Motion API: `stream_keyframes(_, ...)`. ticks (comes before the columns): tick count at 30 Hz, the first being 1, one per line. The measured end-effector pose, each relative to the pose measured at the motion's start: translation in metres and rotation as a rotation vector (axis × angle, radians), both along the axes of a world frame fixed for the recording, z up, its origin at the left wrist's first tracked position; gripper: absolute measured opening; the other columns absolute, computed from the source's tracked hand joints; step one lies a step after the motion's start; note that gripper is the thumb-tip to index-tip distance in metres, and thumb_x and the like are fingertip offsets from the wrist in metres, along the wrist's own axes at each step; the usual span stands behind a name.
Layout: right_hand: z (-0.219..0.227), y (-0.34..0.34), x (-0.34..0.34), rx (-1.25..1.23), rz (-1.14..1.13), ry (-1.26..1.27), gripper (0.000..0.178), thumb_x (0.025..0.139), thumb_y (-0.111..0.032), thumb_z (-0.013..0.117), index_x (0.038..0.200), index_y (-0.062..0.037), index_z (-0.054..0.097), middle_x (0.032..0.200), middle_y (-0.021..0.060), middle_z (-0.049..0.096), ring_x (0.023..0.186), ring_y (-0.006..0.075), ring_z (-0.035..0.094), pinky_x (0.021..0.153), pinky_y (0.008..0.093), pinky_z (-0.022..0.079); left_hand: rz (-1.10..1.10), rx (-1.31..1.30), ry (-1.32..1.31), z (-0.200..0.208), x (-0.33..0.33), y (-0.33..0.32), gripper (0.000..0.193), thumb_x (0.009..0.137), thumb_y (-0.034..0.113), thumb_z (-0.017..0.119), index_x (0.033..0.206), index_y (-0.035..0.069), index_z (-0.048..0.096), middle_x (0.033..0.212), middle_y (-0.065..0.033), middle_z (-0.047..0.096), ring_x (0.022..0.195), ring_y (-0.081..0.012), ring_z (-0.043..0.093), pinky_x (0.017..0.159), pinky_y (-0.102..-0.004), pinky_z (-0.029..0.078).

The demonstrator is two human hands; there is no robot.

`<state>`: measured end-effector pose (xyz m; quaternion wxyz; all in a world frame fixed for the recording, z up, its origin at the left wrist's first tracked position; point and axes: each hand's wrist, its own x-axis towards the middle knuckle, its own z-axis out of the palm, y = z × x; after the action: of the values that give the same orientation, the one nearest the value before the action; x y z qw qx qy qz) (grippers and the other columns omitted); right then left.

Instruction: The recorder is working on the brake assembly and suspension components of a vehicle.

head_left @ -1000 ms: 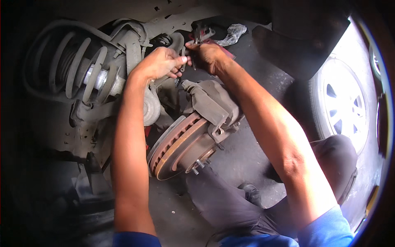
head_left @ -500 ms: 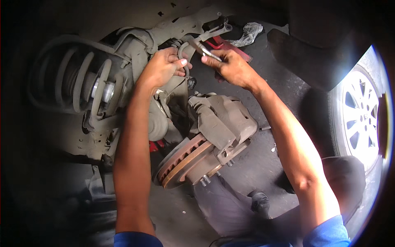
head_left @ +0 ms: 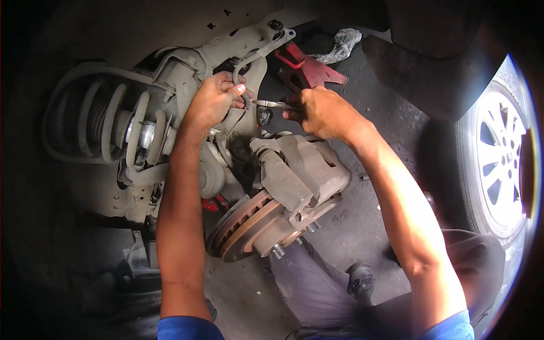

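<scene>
Over the dark floor [head_left: 391,122], past the brake disc [head_left: 241,231] and the caliper [head_left: 323,165], steady the grey hose [head_left: 237,68] that your left hand [head_left: 217,97] pinches and hold the metal tool [head_left: 275,104], clasped in your right hand [head_left: 326,110], square to it, its tip just beside the hose, with a red stand [head_left: 314,69] farther off on that floor.
</scene>
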<state>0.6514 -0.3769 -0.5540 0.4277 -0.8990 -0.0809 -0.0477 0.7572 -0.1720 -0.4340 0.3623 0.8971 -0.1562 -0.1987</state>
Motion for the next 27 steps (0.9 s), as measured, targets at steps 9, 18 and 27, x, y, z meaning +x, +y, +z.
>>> stream_keyframes(9, -0.003, 0.015, -0.006, -0.217, -0.130, -0.420, 0.042, 0.092, -0.027, 0.072, 0.131, -0.0115, 0.068, 0.121, 0.0134, 0.065, 0.113, 0.0357, 0.058, 0.101, 0.0457, 0.046, -0.026, 0.004, -0.046, 0.001, 0.004, 0.006, 0.031, 0.101, 0.014, 0.064, 0.122, -0.007, 0.058, 0.103, -0.0162, 0.075, 0.090, -0.0165, 0.070, 0.081, -0.0284, 0.057)
stream_keyframes(18, 0.011, 0.015, -0.008, 0.149, -0.059, -0.090, 0.043, 0.097, -0.037, 0.069, 0.125, -0.0044, 0.070, 0.095, 0.0170, 0.071, 0.092, 0.0384, 0.066, 0.091, 0.0420, 0.053, 0.071, 0.034, -0.167, -0.001, 0.002, 0.005, 0.025, 0.100, 0.007, 0.063, 0.119, -0.008, 0.060, 0.098, -0.0180, 0.073, 0.079, -0.0201, 0.072, 0.075, -0.0301, 0.058)
stream_keyframes(27, 0.022, 0.003, 0.006, 0.501, 0.216, 0.340, 0.053, 0.102, -0.050, 0.061, 0.124, -0.0030, 0.070, 0.068, 0.0027, 0.061, 0.069, 0.0123, 0.055, 0.066, 0.0360, 0.045, 0.099, -0.063, -0.162, 0.000, 0.004, 0.006, 0.028, 0.102, 0.005, 0.059, 0.126, -0.008, 0.055, 0.102, -0.0167, 0.072, 0.086, -0.0180, 0.070, 0.079, -0.0292, 0.060)
